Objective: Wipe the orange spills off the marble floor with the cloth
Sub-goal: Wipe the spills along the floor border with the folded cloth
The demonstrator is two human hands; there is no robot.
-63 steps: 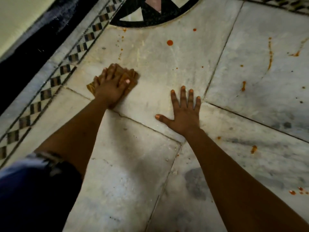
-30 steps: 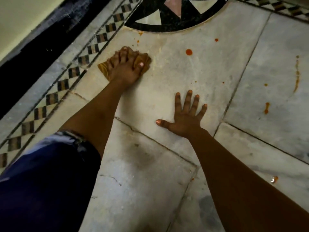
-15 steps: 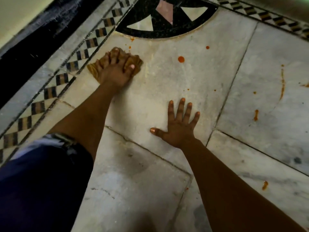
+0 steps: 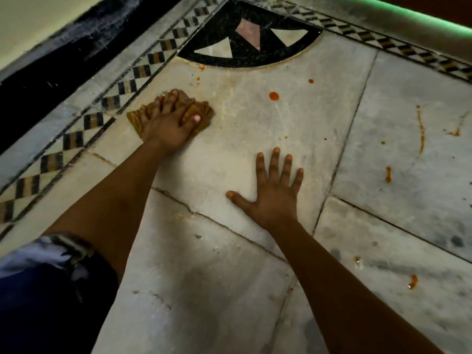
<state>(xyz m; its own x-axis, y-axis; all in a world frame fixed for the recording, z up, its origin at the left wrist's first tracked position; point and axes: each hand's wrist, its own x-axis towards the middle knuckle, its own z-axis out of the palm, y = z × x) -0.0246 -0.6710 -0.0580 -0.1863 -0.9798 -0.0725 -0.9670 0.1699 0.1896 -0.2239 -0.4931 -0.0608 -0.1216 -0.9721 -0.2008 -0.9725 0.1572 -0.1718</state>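
My left hand (image 4: 166,126) presses a bunched brown-orange cloth (image 4: 134,121) onto the pale marble floor (image 4: 229,154), fingers curled over it beside the chequered border. My right hand (image 4: 273,198) lies flat on the marble with fingers spread and holds nothing. A round orange drop (image 4: 273,96) sits beyond the cloth to its right, with a smaller drop (image 4: 310,81) farther on. Small specks (image 4: 201,68) lie by the black inlay. On the right slab are a long orange streak (image 4: 421,129) and a blob (image 4: 388,174). Another blob (image 4: 413,281) lies lower right.
A chequered border strip (image 4: 74,139) runs diagonally on the left, with a dark skirting (image 4: 51,72) and wall behind it. A black corner inlay (image 4: 245,54) lies ahead. A raised ledge with a green edge (image 4: 421,19) closes the top right. My blue sleeve (image 4: 38,290) fills the lower left.
My left hand slid the cloth away from me along the border toward the black inlay, then back a little. My right hand stayed flat on the same slab.
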